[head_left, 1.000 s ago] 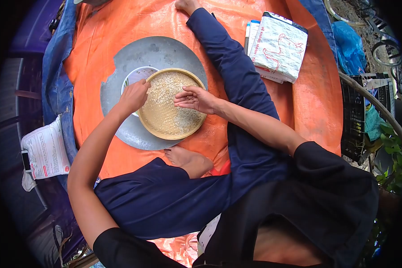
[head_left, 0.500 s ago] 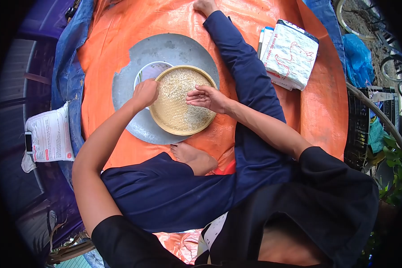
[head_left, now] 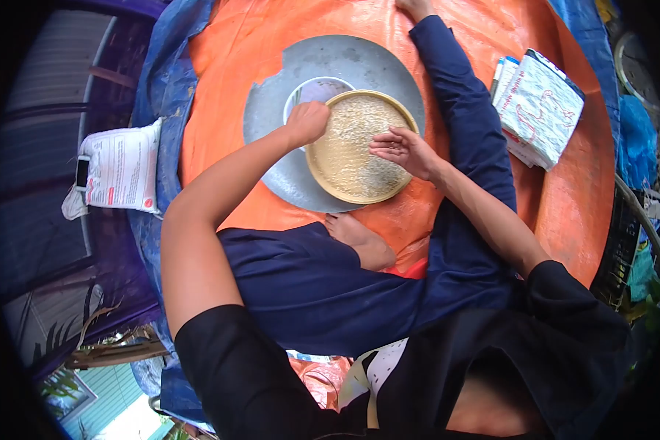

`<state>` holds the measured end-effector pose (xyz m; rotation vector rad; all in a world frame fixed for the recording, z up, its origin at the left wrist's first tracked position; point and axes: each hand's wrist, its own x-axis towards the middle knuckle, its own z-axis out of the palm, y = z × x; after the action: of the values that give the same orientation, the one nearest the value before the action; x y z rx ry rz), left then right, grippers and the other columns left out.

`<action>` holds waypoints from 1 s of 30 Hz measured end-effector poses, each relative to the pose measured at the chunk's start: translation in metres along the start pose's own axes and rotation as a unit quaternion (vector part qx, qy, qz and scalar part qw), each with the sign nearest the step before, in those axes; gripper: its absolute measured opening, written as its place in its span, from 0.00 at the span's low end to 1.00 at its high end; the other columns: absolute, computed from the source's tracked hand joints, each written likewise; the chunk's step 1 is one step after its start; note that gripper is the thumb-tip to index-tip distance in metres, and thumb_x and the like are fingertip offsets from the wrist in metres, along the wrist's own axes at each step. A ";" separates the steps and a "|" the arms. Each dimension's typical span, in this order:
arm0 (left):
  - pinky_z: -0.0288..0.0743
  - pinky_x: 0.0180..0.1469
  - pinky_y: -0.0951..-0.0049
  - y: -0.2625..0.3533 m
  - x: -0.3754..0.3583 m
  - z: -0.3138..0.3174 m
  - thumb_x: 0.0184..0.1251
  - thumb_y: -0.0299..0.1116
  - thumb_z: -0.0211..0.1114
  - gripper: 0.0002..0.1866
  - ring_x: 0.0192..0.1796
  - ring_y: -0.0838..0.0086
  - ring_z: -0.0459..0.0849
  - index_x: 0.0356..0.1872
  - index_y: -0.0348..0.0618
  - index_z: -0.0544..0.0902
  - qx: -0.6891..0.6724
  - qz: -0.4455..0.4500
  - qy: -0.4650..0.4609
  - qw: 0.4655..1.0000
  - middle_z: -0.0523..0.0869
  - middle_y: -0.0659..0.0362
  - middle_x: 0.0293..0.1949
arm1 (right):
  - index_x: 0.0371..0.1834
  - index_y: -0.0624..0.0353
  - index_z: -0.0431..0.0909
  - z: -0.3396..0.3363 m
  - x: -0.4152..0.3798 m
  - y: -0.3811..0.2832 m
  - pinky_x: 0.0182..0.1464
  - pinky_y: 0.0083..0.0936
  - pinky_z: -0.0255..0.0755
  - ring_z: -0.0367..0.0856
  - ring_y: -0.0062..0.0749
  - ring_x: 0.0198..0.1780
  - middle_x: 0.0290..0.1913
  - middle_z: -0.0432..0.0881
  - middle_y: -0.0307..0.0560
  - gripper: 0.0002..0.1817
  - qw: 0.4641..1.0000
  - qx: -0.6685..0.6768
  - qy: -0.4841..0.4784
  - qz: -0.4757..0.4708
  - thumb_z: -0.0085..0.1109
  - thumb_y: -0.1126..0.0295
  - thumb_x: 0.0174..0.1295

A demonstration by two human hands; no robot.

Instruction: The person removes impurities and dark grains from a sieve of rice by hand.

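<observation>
My left hand (head_left: pixel 309 122) is closed round the left rim of a shallow, round sieve (head_left: pixel 364 199) with a tan rim. Pale grains (head_left: pixel 353 132) lie spread across its mesh. On the other side, my right hand (head_left: pixel 405 151) reaches over the right part of the sieve, fingers stretched out and slightly apart, palm turned toward the grains. Partly covered by the sieve is a white bowl (head_left: pixel 319 89) with a patterned inside. Both overlap a large grey metal tray (head_left: pixel 389 62) whose edge is broken at the upper left.
An orange tarp (head_left: pixel 231 88) covers the ground, bordered by blue sheeting. Folded printed sacks (head_left: pixel 543 110) lie at the right, beyond my outstretched leg (head_left: pixel 466 95). A white packet (head_left: pixel 125 167) and a phone (head_left: pixel 82 172) are at the left. My bent leg lies before the tray.
The whole view has shifted, so everything appears farther right. The grains lie more evenly over the mesh. My left hand keeps its hold on the rim; my right hand stays stretched beside it.
</observation>
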<state>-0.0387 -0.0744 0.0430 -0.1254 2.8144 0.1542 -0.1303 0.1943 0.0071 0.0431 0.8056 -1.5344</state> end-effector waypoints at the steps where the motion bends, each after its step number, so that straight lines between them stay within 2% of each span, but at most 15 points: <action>1: 0.76 0.42 0.49 0.003 0.001 -0.003 0.59 0.25 0.55 0.09 0.40 0.45 0.84 0.32 0.34 0.84 0.015 -0.003 -0.007 1.000 0.85 0.41 0.36 | 0.54 0.74 0.73 0.001 0.000 -0.001 0.63 0.27 0.74 0.80 0.39 0.57 0.52 0.80 0.59 0.27 1.000 0.000 0.000 0.001 0.45 0.54 0.73; 5: 0.78 0.38 0.51 0.022 -0.001 -0.029 0.52 0.22 0.56 0.08 0.39 0.49 0.86 0.26 0.33 0.84 0.064 0.044 -0.063 0.995 0.85 0.39 0.36 | 0.55 0.74 0.73 0.000 0.000 -0.001 0.63 0.27 0.74 0.81 0.38 0.56 0.52 0.81 0.59 0.28 1.000 0.003 -0.013 -0.002 0.46 0.54 0.73; 6: 0.78 0.36 0.53 0.024 -0.001 -0.025 0.49 0.21 0.56 0.07 0.38 0.50 0.86 0.23 0.32 0.84 0.063 0.057 -0.039 0.996 0.84 0.39 0.34 | 0.55 0.74 0.73 0.001 -0.001 -0.002 0.63 0.27 0.74 0.81 0.38 0.56 0.52 0.81 0.59 0.27 1.000 0.003 -0.015 -0.002 0.46 0.54 0.73; 9: 0.77 0.35 0.52 0.025 -0.005 -0.016 0.50 0.21 0.57 0.07 0.37 0.49 0.86 0.26 0.32 0.84 0.066 0.049 -0.021 0.996 0.84 0.40 0.35 | 0.55 0.74 0.73 0.002 -0.003 -0.003 0.63 0.27 0.74 0.81 0.38 0.56 0.52 0.81 0.59 0.27 1.000 0.006 -0.018 -0.004 0.46 0.54 0.73; 12: 0.77 0.35 0.51 0.024 -0.013 -0.002 0.52 0.21 0.56 0.08 0.37 0.49 0.86 0.29 0.33 0.83 0.069 0.050 0.042 0.995 0.84 0.41 0.37 | 0.55 0.74 0.73 0.000 -0.002 -0.005 0.64 0.27 0.74 0.81 0.38 0.56 0.52 0.81 0.59 0.27 1.000 0.012 -0.015 -0.008 0.46 0.55 0.73; 15: 0.77 0.36 0.52 0.026 -0.016 0.002 0.54 0.22 0.55 0.08 0.37 0.50 0.86 0.31 0.33 0.82 0.060 0.011 0.022 0.998 0.83 0.41 0.39 | 0.55 0.74 0.73 0.002 -0.003 -0.006 0.64 0.27 0.74 0.81 0.38 0.57 0.52 0.81 0.59 0.27 1.000 0.019 -0.014 -0.010 0.45 0.55 0.73; 18: 0.77 0.35 0.54 0.025 -0.016 0.001 0.55 0.22 0.54 0.08 0.37 0.50 0.86 0.28 0.33 0.83 0.059 0.004 0.051 0.997 0.84 0.42 0.37 | 0.56 0.74 0.72 0.003 -0.004 -0.006 0.64 0.27 0.74 0.80 0.39 0.57 0.52 0.80 0.59 0.27 1.000 0.017 -0.017 -0.013 0.45 0.55 0.73; 21: 0.77 0.34 0.55 0.027 -0.013 -0.007 0.54 0.23 0.56 0.08 0.37 0.51 0.87 0.27 0.34 0.84 0.074 -0.001 0.031 0.997 0.85 0.43 0.34 | 0.56 0.75 0.72 0.004 -0.004 -0.007 0.64 0.27 0.74 0.80 0.39 0.57 0.53 0.80 0.60 0.27 1.000 0.016 -0.014 -0.012 0.45 0.56 0.73; 24: 0.74 0.36 0.58 0.032 -0.010 -0.010 0.55 0.25 0.57 0.08 0.37 0.57 0.87 0.25 0.40 0.86 0.111 -0.025 -0.015 0.993 0.87 0.47 0.32 | 0.56 0.75 0.72 0.003 -0.004 -0.007 0.64 0.27 0.73 0.80 0.39 0.57 0.52 0.80 0.60 0.27 1.000 0.022 -0.017 -0.014 0.45 0.55 0.72; 27: 0.79 0.35 0.58 0.033 -0.010 -0.018 0.52 0.23 0.58 0.07 0.38 0.56 0.88 0.26 0.37 0.85 0.118 0.013 -0.031 0.992 0.86 0.44 0.33 | 0.56 0.75 0.72 0.005 -0.005 -0.008 0.65 0.28 0.73 0.80 0.39 0.57 0.53 0.80 0.60 0.28 0.999 0.025 -0.015 -0.016 0.46 0.54 0.72; 30: 0.79 0.36 0.60 0.026 -0.007 -0.009 0.51 0.23 0.61 0.05 0.39 0.59 0.87 0.28 0.38 0.85 0.158 0.040 -0.036 0.986 0.86 0.48 0.35 | 0.56 0.75 0.72 0.004 -0.005 -0.008 0.65 0.28 0.73 0.80 0.40 0.58 0.53 0.80 0.61 0.28 0.999 0.028 -0.015 -0.014 0.46 0.54 0.72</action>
<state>-0.0375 -0.0489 0.0564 0.0651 2.7315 -0.2648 -0.1347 0.1956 0.0161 0.0502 0.7428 -1.5810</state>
